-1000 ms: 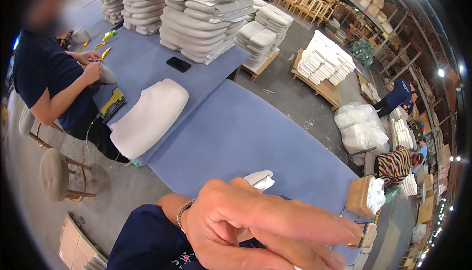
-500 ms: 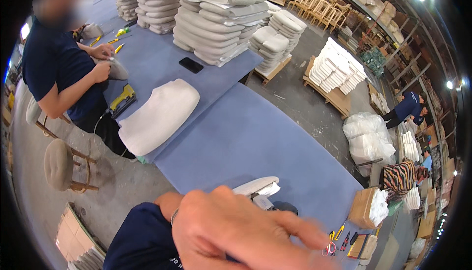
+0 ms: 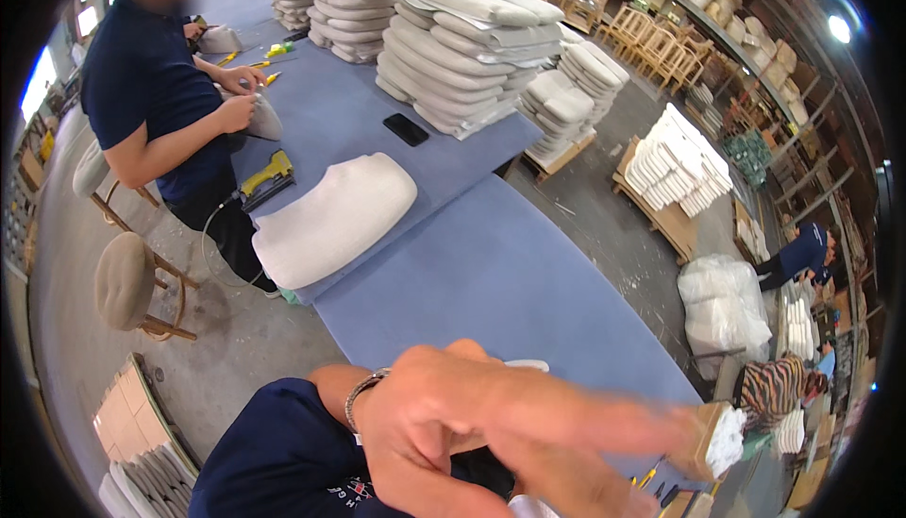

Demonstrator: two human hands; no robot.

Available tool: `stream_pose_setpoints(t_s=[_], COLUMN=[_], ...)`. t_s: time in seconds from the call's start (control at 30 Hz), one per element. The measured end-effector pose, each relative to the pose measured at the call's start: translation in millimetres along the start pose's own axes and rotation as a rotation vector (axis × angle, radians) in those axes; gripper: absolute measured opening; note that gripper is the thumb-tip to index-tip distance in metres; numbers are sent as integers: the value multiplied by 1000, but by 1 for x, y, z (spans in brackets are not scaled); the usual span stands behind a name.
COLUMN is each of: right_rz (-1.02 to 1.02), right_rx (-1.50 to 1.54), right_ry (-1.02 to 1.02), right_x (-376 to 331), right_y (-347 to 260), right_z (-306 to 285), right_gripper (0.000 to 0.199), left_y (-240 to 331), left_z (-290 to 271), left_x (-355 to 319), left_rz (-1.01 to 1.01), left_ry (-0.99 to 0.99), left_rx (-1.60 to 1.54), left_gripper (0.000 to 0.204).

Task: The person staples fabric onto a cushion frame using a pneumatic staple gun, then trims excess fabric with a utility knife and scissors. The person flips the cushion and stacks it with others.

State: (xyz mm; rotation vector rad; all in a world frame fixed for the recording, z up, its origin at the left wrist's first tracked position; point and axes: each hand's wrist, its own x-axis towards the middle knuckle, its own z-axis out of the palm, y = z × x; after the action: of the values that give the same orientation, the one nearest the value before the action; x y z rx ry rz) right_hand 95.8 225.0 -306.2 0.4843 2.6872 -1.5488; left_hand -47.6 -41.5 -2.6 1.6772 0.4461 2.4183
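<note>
My left hand (image 3: pixel 444 424), with a bracelet at the wrist, is raised close in front of the camera. Its fingers stretch to the right, apart and smeared by motion, and nothing shows in its grip. Behind it, only the pale edge of a padded piece (image 3: pixel 528 365) on the blue table (image 3: pixel 453 282) peeks out; the hand hides the rest. My right hand does not show. Farther off, a light-coloured curved cushion (image 3: pixel 335 221) lies by the table's left edge, a yellow staple gun (image 3: pixel 268 181) beside it.
Tall stacks of pale cushions (image 3: pixel 462 56) and a black phone (image 3: pixel 406 129) occupy the far table. At the left a co-worker (image 3: pixel 151 84) handles a small cushion. A round stool (image 3: pixel 127 282) stands on the floor. At the right are a cardboard box (image 3: pixel 700 438) and hand tools (image 3: pixel 649 476).
My left hand has swung to the right, its fingers now reaching across the box. The grey tool and most of the padded piece behind it have become hidden. The view has shifted slightly.
</note>
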Motion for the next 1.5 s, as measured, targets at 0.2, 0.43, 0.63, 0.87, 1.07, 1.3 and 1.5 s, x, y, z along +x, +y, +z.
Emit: stream_pose_setpoints(t_s=[0.2, 0.43, 0.63, 0.87, 1.07, 1.3, 1.5], right_rz=[116, 233, 210, 273, 148, -17, 281], right_rx=[-33, 158, 132, 14, -115, -140, -202], right_ry=[19, 3, 26, -4, 46, -20, -217], right_x=[3, 3, 2, 0, -1, 9, 9], right_y=[-4, -12, 13, 22, -7, -38, -17], right_z=[5, 3, 0, 0, 6, 11, 8], right_gripper=[41, 37, 41, 47, 55, 43, 44], left_y=[-51, -142, -136, -104, -126, -139, -140], left_z=[-65, -138, -118, -139, -153, -143, -144], left_x=[-72, -350, -438, -437, -415, -410, -409], left_rz=[-469, -1401, -1394, -1386, -1458, -1521, -1593], left_ry=[358, 407, 272, 220, 172, 158, 137], left_rx=[473, 1084, 1400, 1782, 1858, 1920, 1874], left_gripper=[68, 70, 64, 60, 59, 60, 61])
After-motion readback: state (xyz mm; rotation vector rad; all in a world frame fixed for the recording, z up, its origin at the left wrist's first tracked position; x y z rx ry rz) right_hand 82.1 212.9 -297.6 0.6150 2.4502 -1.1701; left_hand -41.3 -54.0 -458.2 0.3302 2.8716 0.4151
